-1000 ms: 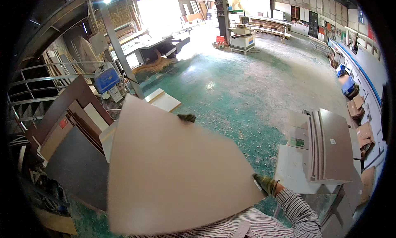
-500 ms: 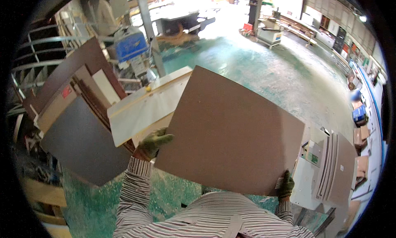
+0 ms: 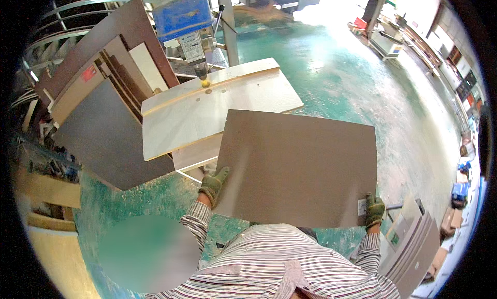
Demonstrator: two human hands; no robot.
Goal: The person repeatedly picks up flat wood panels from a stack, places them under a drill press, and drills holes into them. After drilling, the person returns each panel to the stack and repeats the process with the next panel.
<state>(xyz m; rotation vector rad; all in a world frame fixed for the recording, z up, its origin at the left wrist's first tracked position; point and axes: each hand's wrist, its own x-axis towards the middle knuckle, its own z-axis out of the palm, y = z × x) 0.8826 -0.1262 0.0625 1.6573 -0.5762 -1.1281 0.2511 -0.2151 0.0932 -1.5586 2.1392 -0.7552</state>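
A flat brown board (image 3: 297,169) is held out in front of my body, roughly level, with a small white label near its right edge. My left hand (image 3: 213,186), in a green work glove, grips its left edge with the thumb on top. On the right edge, my gloved right hand (image 3: 374,211) has its fingers curled round the board beside the label. The board's far left corner overlaps a white worktable (image 3: 181,125) with a wooden fence strip. Over that table stands a drill press (image 3: 184,27) with a blue head.
Large panels (image 3: 111,133) lean in a stack at the left. More brown boards (image 3: 414,252) stand at the lower right. Lumber (image 3: 52,195) lies at the far left, and cardboard boxes (image 3: 449,221) line the right wall. A machine (image 3: 384,44) stands farther back on the green floor (image 3: 331,61).
The board has turned to sit squarer before me, with both hands still on its edges. My view has shifted toward the drill press, and the stacked boards now lie farther to the lower right.
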